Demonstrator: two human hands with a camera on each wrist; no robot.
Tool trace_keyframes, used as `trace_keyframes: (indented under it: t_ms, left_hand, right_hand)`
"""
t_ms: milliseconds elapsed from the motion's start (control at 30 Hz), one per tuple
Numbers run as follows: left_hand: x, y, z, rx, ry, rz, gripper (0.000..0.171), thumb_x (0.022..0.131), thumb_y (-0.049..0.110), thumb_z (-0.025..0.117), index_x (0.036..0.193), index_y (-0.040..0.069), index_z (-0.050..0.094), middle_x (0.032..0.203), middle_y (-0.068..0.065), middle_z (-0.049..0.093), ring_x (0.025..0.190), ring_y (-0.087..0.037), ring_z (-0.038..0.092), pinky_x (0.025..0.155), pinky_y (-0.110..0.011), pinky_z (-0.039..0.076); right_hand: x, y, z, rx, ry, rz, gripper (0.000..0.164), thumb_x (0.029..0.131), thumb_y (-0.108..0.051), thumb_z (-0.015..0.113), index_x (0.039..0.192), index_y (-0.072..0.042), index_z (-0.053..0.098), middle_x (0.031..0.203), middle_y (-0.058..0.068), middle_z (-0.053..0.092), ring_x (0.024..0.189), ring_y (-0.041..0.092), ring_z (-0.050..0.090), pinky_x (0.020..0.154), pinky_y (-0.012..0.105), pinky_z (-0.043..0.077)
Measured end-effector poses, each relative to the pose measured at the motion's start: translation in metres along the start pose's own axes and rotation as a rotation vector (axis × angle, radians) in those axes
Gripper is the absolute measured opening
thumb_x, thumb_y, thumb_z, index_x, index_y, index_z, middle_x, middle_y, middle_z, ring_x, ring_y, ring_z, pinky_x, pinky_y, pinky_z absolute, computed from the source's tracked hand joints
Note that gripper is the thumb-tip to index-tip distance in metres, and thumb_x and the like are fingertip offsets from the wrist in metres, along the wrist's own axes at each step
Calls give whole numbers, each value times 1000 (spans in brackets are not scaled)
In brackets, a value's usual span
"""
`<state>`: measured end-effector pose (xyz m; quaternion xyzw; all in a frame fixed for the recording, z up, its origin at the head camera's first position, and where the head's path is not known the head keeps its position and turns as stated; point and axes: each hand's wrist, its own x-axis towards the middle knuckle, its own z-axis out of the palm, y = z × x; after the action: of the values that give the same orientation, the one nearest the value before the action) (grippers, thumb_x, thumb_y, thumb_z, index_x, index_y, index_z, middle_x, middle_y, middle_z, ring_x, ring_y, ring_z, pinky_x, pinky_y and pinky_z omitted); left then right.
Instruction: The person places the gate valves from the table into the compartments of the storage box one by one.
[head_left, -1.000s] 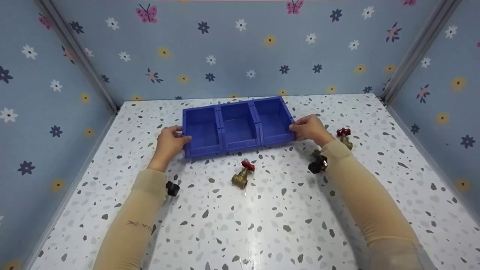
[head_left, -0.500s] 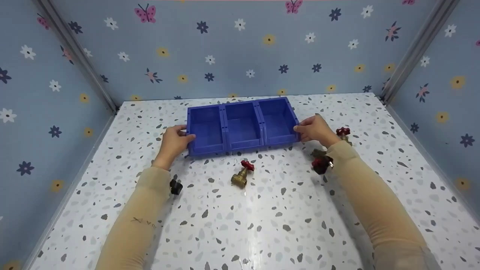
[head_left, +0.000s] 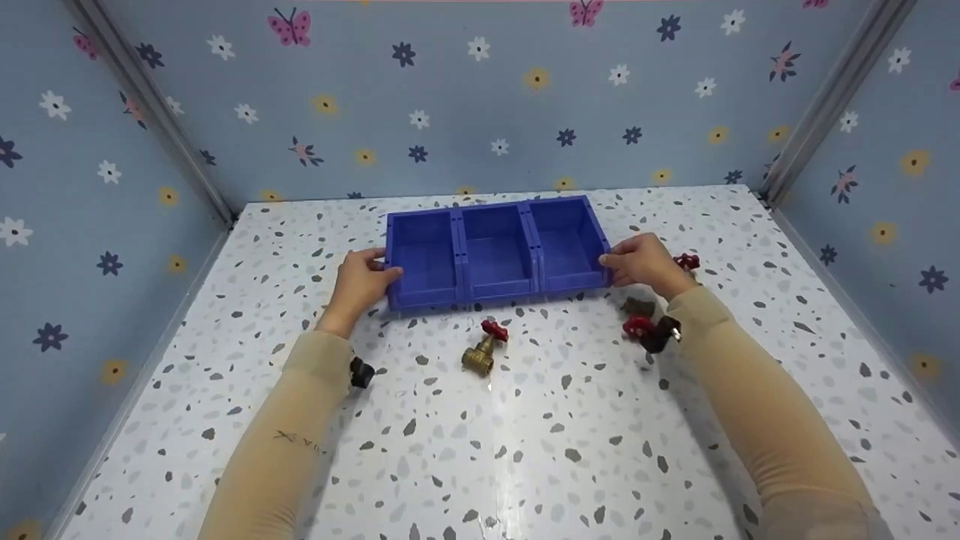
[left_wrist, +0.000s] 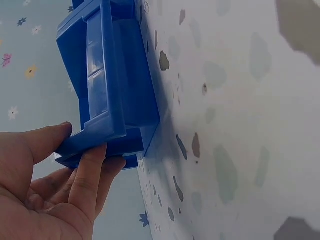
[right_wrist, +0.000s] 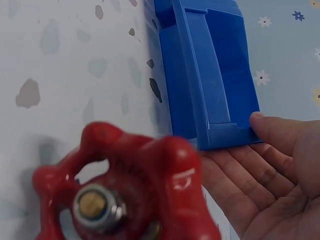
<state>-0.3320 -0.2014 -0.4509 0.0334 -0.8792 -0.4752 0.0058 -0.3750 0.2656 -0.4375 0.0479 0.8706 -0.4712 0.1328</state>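
Note:
A blue bin (head_left: 496,259) with three compartments side by side is between my two hands near the back of the table. My left hand (head_left: 358,283) grips its left end, thumb over the rim and fingers under it, as the left wrist view shows on the blue wall (left_wrist: 107,75). At the other end my right hand (head_left: 646,264) pinches the rim, thumb on top and fingers below the blue edge (right_wrist: 227,136). The compartments hold nothing. In front of the bin lies a brass valve (head_left: 480,355) with a red handwheel.
Close by my right wrist lies a second valve (head_left: 638,309), whose red handwheel (right_wrist: 125,185) looms large in the right wrist view. A third valve (head_left: 687,262) is partly hidden behind my right hand. Patterned walls (head_left: 480,90) enclose the speckled table (head_left: 420,465).
Both hands have shifted the blue bin to the right and its tilt has lessened slightly. The brass valve in front has stayed in place.

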Motion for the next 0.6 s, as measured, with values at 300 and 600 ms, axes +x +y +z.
trace_keyframes:
  t_ms: [300, 600]
  left_hand:
    - [1, 5, 10, -5, -19, 15, 55, 107, 14, 67, 157, -6, 52, 141, -31, 68, 130, -41, 69, 110, -50, 58]
    - [0, 6, 12, 0, -32, 35, 55, 107, 13, 66, 157, -6, 51, 142, -32, 67, 129, -42, 69, 108, -50, 59]
  right_hand:
    - [-9, 11, -9, 7, 6, -2, 31, 106, -18, 72, 124, 8, 70, 95, 8, 78, 76, 11, 75, 77, 30, 67]
    - [-14, 15, -13, 18, 3, -8, 27, 104, -18, 75, 116, 6, 69, 93, 7, 76, 75, 11, 76, 73, 29, 67]
